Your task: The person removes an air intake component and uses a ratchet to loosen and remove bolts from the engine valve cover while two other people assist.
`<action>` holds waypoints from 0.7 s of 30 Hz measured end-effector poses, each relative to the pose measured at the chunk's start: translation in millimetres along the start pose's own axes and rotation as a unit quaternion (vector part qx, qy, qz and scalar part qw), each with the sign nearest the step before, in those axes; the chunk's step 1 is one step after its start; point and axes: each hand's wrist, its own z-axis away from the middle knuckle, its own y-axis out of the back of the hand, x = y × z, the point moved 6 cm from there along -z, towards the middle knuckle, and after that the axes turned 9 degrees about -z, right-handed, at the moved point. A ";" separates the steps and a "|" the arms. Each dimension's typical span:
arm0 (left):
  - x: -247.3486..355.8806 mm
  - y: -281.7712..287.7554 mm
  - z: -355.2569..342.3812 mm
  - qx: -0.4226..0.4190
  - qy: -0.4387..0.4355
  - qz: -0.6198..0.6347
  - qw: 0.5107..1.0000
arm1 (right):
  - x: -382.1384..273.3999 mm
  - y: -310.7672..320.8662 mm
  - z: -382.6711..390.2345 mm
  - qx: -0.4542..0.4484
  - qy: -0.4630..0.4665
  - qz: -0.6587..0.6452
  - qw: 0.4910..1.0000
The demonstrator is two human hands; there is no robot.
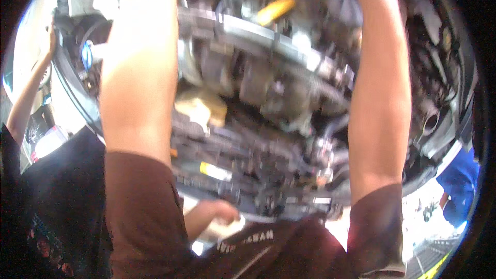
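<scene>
Both my arms reach forward over a car's open engine bay (268, 88) and run out at the upper edge. My left forearm (139, 82) crosses the left half; my left hand lies beyond the frame. Farther right, my right forearm (381, 98) bends slightly inward at the top, and its hand is cut off too. Between the arms is a yellow elongated part (276, 10), near a pale metal crossbar (268, 36). Closer to me lies a tan piece (201, 108). Motion blur hides finer detail.
At the left stands a person in a black shirt (62, 196), one arm (36, 82) raised to the car's edge. Another person's hand (219, 211) shows at the bay's near edge. Someone in blue (460, 188) is at the far right. A round pipe opening (431, 123) sits inside the bay.
</scene>
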 end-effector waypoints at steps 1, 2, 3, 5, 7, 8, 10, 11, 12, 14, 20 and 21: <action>1.3 0.5 -2.1 0.009 -0.016 -0.012 1.000 | 16.0 -0.6 -7.5 -0.144 -0.112 -0.013 0.983; -4.8 0.3 -3.8 -0.008 0.030 0.061 0.998 | 15.8 -3.7 -11.1 -0.165 -0.082 0.007 0.983; -21.7 -10.1 3.5 -0.052 0.223 0.260 0.938 | 15.5 -3.6 -16.6 -0.185 -0.051 0.026 0.981; -13.5 -1.1 8.2 -0.104 0.189 0.218 0.952 | 20.1 -12.1 -26.0 -0.188 0.009 0.093 0.978; 11.5 15.2 10.0 -0.138 -0.005 0.076 0.987 | 29.4 -12.3 -32.0 -0.147 0.070 0.160 0.974; 3.3 11.8 29.4 -0.195 0.175 0.270 0.926 | 40.9 -18.5 -36.3 -0.165 0.041 0.171 0.970; 2.7 23.9 38.0 -0.192 0.202 0.140 0.950 | 39.0 -31.3 -45.3 -0.131 0.140 0.179 0.965; 6.6 30.9 38.1 -0.167 0.171 0.079 0.968 | 47.8 -41.4 -50.5 -0.180 0.105 0.187 0.960; 11.7 34.9 40.8 -0.160 0.141 0.022 0.977 | 47.6 -45.5 -54.9 -0.153 0.099 0.178 0.967; -1.1 25.7 48.2 -0.246 0.259 0.009 0.934 | 46.5 -51.4 -64.2 -0.157 0.087 0.166 0.970; -0.4 24.6 46.9 -0.199 0.248 -0.047 0.947 | 32.9 -36.2 -68.9 -0.248 0.057 0.166 0.953; -1.5 25.5 47.8 -0.195 0.256 -0.046 0.946 | 28.2 -31.0 -67.3 -0.250 0.072 0.155 0.953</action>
